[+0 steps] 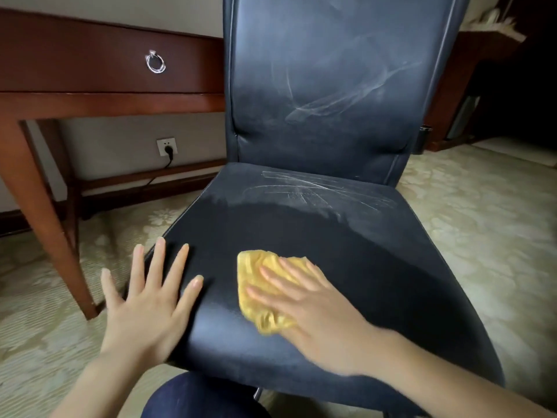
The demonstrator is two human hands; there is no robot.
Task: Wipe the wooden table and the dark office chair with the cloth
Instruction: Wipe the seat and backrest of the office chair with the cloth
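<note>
While the fingers of the right hand lie straight and a little apart, they press flat on the yellow cloth and do not curl around it. Its thumb I cannot see clearly. The cloth is crumpled and lies on the front middle part of the seat; one part is under the palm, and the rest comes out to the left of the fingers and toward the front edge.

On the left hand the fingers are straight and spread wide, and they hold nothing. This hand lies over the front left corner of the seat, with the fingertips on the leather and the thumb outside the edge, above the carpet. It is a little blurred, so I cannot tell how hard it presses.

Both hands are on the dark office chair. Around the hands the seat looks deep dark, while the rear of the seat and the backrest carry a pale grey film with light streaks.

Behind the chair on the left stands the wooden table, reddish brown, with a metal ring pull on its drawer and a slanted leg near the left hand. Under it, a wall socket has a black plug in it. At the bottom edge, a knee in dark blue trousers shows below the seat.
</note>
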